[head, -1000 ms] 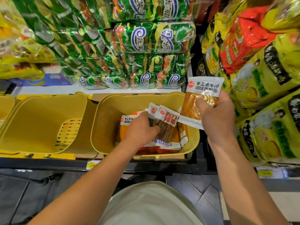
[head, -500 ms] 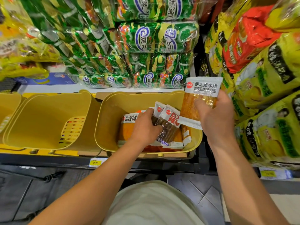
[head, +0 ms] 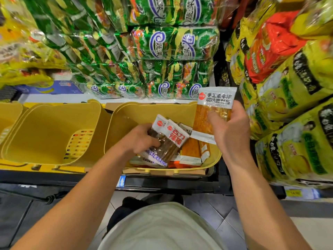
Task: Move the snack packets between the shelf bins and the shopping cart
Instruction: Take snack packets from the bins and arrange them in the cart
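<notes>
Head view: the left hand (head: 139,139) is curled round a pair of brown stick packets (head: 166,141), gripped at their left edge and tilted above the right yellow bin (head: 126,120). The right hand (head: 232,130) is closed on an orange packet (head: 210,112) — thumb across its front, held upright over the bin's right rim. More orange packets (head: 191,150) are seen lying flat along the bin's front edge. A second yellow bin (head: 50,127) is set just beside it on the left — green noodle packs (head: 173,44) are stacked behind both.
</notes>
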Tool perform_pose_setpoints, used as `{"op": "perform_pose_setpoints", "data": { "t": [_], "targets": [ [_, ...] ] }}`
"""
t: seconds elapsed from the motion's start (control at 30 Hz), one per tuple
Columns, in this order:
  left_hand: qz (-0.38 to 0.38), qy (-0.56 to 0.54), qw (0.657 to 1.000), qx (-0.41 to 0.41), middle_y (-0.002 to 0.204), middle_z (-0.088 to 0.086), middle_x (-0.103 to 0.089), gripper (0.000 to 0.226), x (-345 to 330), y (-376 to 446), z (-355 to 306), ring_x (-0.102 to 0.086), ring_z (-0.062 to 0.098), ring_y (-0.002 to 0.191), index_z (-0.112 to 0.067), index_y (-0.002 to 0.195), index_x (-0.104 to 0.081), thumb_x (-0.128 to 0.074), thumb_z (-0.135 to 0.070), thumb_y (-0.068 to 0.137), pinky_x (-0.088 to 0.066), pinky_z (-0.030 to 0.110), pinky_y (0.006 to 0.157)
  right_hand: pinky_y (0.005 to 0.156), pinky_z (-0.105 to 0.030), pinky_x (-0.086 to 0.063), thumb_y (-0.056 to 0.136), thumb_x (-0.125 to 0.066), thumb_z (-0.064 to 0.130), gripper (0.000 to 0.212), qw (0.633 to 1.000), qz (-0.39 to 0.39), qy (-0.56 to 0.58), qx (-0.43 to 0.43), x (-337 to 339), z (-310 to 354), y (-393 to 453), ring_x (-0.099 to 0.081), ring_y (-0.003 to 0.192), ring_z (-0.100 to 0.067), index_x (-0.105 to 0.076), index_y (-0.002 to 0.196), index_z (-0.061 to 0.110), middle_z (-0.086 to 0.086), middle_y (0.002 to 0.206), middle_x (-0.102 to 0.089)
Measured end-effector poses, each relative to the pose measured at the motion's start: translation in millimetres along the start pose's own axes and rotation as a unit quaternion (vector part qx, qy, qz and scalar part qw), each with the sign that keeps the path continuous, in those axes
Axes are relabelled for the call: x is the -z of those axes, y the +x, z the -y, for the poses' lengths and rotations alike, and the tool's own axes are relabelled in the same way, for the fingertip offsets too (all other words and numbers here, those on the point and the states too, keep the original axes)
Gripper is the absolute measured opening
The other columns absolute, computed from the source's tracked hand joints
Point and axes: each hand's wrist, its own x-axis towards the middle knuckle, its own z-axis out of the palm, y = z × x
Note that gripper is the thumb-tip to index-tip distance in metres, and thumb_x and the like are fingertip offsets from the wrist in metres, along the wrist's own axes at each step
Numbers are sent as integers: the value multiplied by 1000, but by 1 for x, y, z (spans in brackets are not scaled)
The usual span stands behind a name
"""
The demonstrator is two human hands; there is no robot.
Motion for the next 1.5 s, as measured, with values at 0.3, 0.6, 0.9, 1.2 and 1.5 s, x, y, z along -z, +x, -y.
{"op": "perform_pose_setpoints", "data": {
  "t": [0.3, 0.6, 0.9, 1.2, 1.5],
  "targets": [
    [2, 152, 988, -31, 110, 6, -64, 42, -26, 20, -19, -60, 26, 98, -15, 122, -51, -69, -10, 84, -45, 30, 77, 58, -24, -49, 92, -65, 11, 21, 1000, -3, -7, 0, -1, 0, -1, -58, 64, -1, -64, 102, 30, 21, 80, -69],
    [-59, 51, 991, -107, 124, 5, -62, 62, -29, 7, -10, -62, 24, 108, -25, 132, -54, -77, -6, 78, -53, 37, 93, 67, -29, -55, 91, -67, 10, 23, 1000, -5, -18, -3, -2, 1, -1, -65, 73, -1, -65, 105, 28, 21, 86, -72],
    [-113, -150, 975, -115, 115, -5, -69, 45, -2, -21, 2, -66, 17, 108, -41, 118, -53, -64, -7, 91, -50, 48, 101, 51, -14, -40, 94, -63, 14, 23, 995, -8, -98, 37, -16, 16, -10, -54, 57, 0, -62, 114, 25, 14, 88, -66],
    [-167, -283, 933, -147, 116, -1, -70, 40, 70, -56, 13, -69, 17, 104, -29, 123, -56, -59, -1, 95, -56, 42, 91, 54, -29, -41, 93, -67, 16, 18, 979, 117, -149, -79, -70, 3, -13, -52, 60, -14, -67, 107, 27, 3, 82, -69],
    [-222, -432, 865, -122, 86, -2, -76, 33, 138, -82, 44, -72, 15, 72, -18, 120, -61, -56, 2, 95, -56, 28, 57, 69, -31, -49, 92, -68, 20, 25, 940, 201, -231, -149, -145, -15, -33, -60, 78, -16, -66, 117, 21, 2, 94, -68]
  ]
}}
